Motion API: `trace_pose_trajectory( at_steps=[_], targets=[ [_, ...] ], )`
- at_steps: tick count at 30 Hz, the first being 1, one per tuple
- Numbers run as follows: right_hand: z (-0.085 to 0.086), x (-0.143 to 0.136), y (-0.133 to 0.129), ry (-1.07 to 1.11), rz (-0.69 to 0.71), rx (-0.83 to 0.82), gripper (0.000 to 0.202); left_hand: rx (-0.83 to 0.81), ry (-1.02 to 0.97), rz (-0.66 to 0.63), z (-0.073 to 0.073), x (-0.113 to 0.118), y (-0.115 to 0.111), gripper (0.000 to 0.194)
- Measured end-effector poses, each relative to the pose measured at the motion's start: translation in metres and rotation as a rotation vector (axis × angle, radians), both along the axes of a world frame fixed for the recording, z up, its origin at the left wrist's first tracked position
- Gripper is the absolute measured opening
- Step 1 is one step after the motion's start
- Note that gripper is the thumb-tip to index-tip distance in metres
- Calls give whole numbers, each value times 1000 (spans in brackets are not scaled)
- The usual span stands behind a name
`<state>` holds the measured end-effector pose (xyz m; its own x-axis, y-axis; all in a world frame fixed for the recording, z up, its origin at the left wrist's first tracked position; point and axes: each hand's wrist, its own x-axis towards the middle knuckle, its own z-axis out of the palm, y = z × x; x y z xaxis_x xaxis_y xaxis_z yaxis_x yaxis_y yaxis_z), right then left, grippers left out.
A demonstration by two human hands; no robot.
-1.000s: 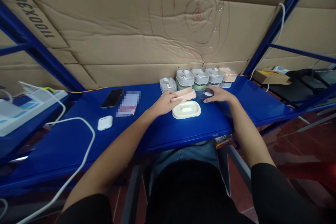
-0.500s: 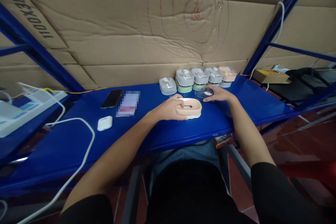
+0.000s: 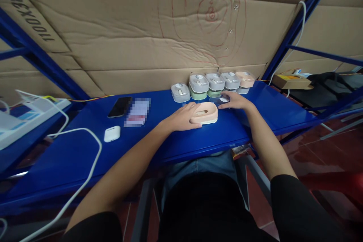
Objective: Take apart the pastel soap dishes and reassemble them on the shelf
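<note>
A peach plastic box (image 3: 208,118) with a slotted hollow in its top sits low over the blue tabletop. My left hand (image 3: 185,116) is wrapped round its left end, fingers over the rim. Just behind it on the right is a clear lid (image 3: 216,100) with a round white label. My right hand (image 3: 236,101) has its fingers and thumb on the right side of that lid, partly covering it. Behind both hands stand boxes with clear lids: a grey box (image 3: 180,93) on its own, and stacks including a grey-over-green stack (image 3: 198,86) and a peach-topped stack (image 3: 245,81).
A dark phone (image 3: 120,106), a second phone (image 3: 137,112) with a blurred screen and a white earbud case (image 3: 112,134) lie left. A white cable (image 3: 93,159) loops across the left. Cardboard (image 3: 136,38) backs the blue table (image 3: 159,141).
The peach box has tipped slightly, and my left thumb has come out of its hollow. My right hand stays at the clear lid, which shows less now.
</note>
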<state>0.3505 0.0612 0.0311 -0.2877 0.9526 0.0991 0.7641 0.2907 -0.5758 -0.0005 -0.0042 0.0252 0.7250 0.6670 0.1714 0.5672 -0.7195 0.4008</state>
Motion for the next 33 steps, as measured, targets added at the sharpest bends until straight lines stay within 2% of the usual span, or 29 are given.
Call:
trace_pose_trajectory(
  at_steps=[7, 12, 16, 21, 24, 28, 33],
  targets=[
    [2, -10, -8, 153, -24, 88, 105, 53, 1, 28, -6, 1, 1, 88],
    [2, -12, -8, 145, -45, 94, 108, 39, 4, 46, -4, 2, 0, 89],
    [1, -13, -8, 126, -38, 116, 109, 24, -65, 37, -5, 5, 2, 79],
    [5, -17, -14, 164, -25, 171, 109, 7, -102, 75, -12, 7, 7, 93],
    [10, -24, -22, 227, 65, 190, 105, -45, -109, 118, -15, 6, 8, 106],
    [12, -40, -32, 237, 291, 142, 96, -121, -189, 149, -19, 2, 12, 124],
    [3, -63, -34, 158, 423, 193, 97, -212, -268, 223, -28, -1, 23, 148]
  ],
)
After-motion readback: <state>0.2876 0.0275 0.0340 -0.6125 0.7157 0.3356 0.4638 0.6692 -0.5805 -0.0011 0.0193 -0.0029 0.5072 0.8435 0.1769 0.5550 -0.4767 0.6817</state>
